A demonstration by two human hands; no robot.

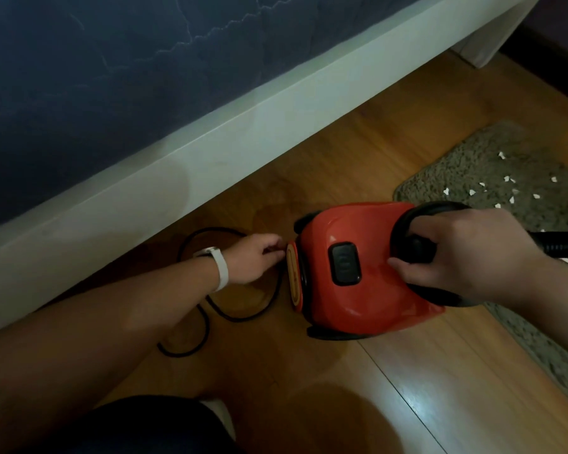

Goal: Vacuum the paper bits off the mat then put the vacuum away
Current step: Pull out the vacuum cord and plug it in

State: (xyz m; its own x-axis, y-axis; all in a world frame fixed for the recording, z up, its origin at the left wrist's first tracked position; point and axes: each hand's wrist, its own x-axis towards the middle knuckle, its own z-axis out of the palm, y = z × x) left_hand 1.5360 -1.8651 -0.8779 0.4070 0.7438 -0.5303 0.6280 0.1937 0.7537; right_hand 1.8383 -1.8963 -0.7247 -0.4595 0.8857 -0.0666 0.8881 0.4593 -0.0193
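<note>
Beside me ran a white bed frame (243,126) under a dark blue mattress (112,77) (faintly marbled with pale veins), and below it stretched the glossy wooden floor (407,388), catching a patch of light.

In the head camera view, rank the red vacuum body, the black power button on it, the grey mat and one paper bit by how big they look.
Largest to smallest as they appear:
1. Red vacuum body and grey mat: too close to call, since the mat runs out of frame and the right hand covers part of the vacuum.
2. Black power button.
3. Paper bit.
</note>
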